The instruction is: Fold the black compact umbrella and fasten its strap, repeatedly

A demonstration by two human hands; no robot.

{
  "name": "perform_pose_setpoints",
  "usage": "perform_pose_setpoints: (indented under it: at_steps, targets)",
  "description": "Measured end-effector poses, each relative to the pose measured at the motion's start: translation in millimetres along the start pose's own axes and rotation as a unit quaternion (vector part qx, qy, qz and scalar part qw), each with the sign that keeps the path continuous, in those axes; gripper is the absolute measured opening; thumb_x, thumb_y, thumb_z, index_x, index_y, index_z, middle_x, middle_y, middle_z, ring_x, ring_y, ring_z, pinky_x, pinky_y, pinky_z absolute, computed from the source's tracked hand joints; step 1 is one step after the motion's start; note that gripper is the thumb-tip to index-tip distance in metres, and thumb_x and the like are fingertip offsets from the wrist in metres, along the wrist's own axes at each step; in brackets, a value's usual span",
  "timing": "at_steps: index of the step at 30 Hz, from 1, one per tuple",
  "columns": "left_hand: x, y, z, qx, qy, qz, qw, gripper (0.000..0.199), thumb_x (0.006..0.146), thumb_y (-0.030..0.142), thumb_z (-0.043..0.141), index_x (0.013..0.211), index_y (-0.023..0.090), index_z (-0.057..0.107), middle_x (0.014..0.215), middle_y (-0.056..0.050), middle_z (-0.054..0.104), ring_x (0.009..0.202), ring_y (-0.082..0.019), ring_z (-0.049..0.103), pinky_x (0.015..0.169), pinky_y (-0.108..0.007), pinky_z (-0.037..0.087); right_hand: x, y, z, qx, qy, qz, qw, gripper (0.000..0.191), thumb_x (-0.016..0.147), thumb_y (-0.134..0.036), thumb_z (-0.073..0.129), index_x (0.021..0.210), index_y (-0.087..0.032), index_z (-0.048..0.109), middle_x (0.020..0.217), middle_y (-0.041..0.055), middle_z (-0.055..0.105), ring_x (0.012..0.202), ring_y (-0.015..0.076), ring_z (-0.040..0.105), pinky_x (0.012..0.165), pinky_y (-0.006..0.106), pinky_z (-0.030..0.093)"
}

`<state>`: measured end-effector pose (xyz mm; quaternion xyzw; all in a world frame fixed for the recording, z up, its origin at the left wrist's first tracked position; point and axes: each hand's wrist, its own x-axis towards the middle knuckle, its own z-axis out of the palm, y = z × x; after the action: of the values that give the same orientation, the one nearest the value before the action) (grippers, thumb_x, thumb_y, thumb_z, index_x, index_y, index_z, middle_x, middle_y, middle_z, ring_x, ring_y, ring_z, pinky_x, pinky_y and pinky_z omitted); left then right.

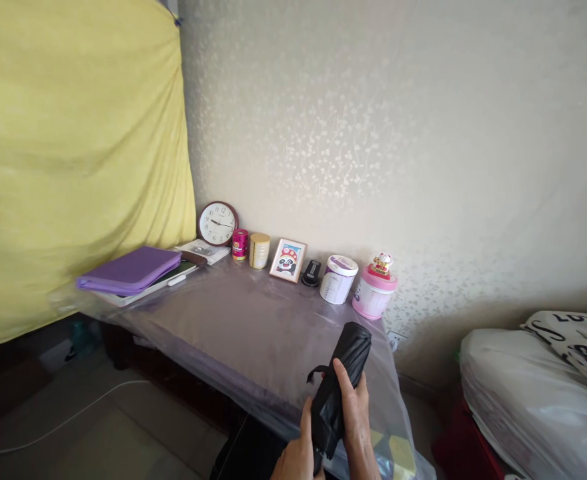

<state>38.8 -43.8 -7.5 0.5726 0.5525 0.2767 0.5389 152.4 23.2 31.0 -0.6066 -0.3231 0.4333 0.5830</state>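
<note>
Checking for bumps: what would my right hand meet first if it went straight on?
Holding the umbrella, the right hand points across the plastic sheet. The first thing in line looks like the black object by the wall, though depth is unclear and the hand might reach the sheet first.

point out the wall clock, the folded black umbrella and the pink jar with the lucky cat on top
wall clock point(218, 224), head view, on the white dial
folded black umbrella point(347, 357), head view, on the black fabric above the hands
pink jar point(373, 297), head view, on the jar's side
</note>
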Motion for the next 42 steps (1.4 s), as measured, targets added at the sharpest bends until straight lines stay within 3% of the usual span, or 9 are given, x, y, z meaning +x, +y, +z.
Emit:
perform_pose_setpoints:
  at_steps: [2,8,16,20,23,28,31,37,42]
  targets:
    - [-0.7,1.1,-2.2,0.022,-0.006,-0.001,1.0,0.095,0.061,0.02,0.062,0.139,0.016,0.007,0.083,-0.005,0.062,0.081,-0.02,0.06,0.075,-0.027,0.04,-1.2,0.5,0.3,0.021,-0.003,0.014,1.0,0.057,0.054,-0.051,0.072,0.097,-0.017,0.058,0.066,-0.0027,0.065,0.064,0.0199,0.062,0.058,0.028,0.049]
    - [-2.2,12.5,-4.2,-0.11,-0.091,0.09,0.986,0.087,0.066,0.025,0.058,0.138,0.023,0.009,0.093,-0.002,0.059,0.072,-0.013,0.057,0.07,-0.024,0.042,-9.8,-10.1,-1.3,0.07,-0.053,0.044,0.995,0.051,0.061,-0.055,0.065,0.093,-0.015,0.059,0.057,-0.0028,0.061,0.051,0.0168,0.057,0.048,0.026,0.045]
    - [-0.7,-0.8,-4.3,0.159,0.007,0.035,0.987,0.089,0.066,0.013,0.051,0.14,0.019,0.002,0.095,-0.01,0.063,0.081,-0.022,0.061,0.068,-0.028,0.04,-7.8,-0.3,4.1,0.031,-0.001,0.015,0.999,0.057,0.057,-0.051,0.07,0.1,-0.015,0.058,0.069,-0.0004,0.064,0.064,0.0191,0.061,0.057,0.028,0.049]
    - [-2.7,7.3,-10.2,-0.058,-0.066,0.077,0.993,0.097,0.063,0.016,0.056,0.139,0.02,-0.005,0.081,-0.001,0.061,0.067,-0.015,0.058,0.058,-0.023,0.04,-9.7,-0.2,2.9,0.07,-0.011,0.041,0.997,0.058,0.057,-0.053,0.069,0.099,-0.014,0.06,0.066,-0.0013,0.063,0.059,0.0176,0.059,0.053,0.027,0.049]
    - [-2.3,14.7,-10.4,-0.166,-0.135,0.066,0.975,0.085,0.067,0.02,0.053,0.138,0.022,0.007,0.07,0.003,0.056,0.057,-0.011,0.054,0.052,-0.021,0.039,-9.7,-2.2,0.7,0.094,-0.042,0.037,0.994,0.058,0.059,-0.054,0.067,0.1,-0.013,0.059,0.068,0.0004,0.064,0.06,0.0183,0.06,0.054,0.028,0.049]
    - [-0.2,9.7,-7.3,0.069,0.01,0.077,0.995,0.085,0.066,0.01,0.052,0.139,0.02,0.01,0.101,-0.008,0.061,0.09,-0.02,0.059,0.074,-0.026,0.043,-5.7,0.0,-0.7,0.059,-0.039,-0.002,0.998,0.059,0.055,-0.05,0.072,0.1,-0.015,0.058,0.072,0.0006,0.066,0.066,0.0201,0.062,0.06,0.029,0.05]
    - [-1.0,6.6,-10.3,0.173,0.037,0.088,0.98,0.087,0.067,0.007,0.049,0.14,0.023,0.005,0.121,-0.01,0.053,0.107,-0.022,0.053,0.086,-0.027,0.039,-3.3,5.5,-1.3,0.061,-0.011,-0.016,0.998,0.059,0.054,-0.049,0.073,0.099,-0.015,0.057,0.075,0.0011,0.067,0.07,0.0202,0.063,0.063,0.029,0.05]
    - [5.7,24.4,-17.8,0.088,0.054,0.15,0.983,0.09,0.069,0.029,0.058,0.14,0.019,0.005,0.138,-0.009,0.036,0.12,-0.022,0.042,0.096,-0.03,0.036,0.9,12.2,-4.2,0.066,0.005,-0.015,0.998,0.062,0.06,-0.052,0.068,0.106,-0.014,0.053,0.083,0.0034,0.067,0.079,0.0231,0.064,0.07,0.032,0.05]
    - [25.3,28.3,-22.5,0.154,0.071,0.188,0.967,0.076,0.074,0.032,0.053,0.139,0.022,0.014,0.135,-0.006,0.041,0.118,-0.02,0.044,0.097,-0.029,0.036,17.6,13.6,-11.8,-0.076,0.022,-0.088,0.993,0.064,0.063,-0.057,0.062,0.107,-0.013,0.052,0.095,0.0089,0.065,0.095,0.0274,0.059,0.081,0.035,0.047]
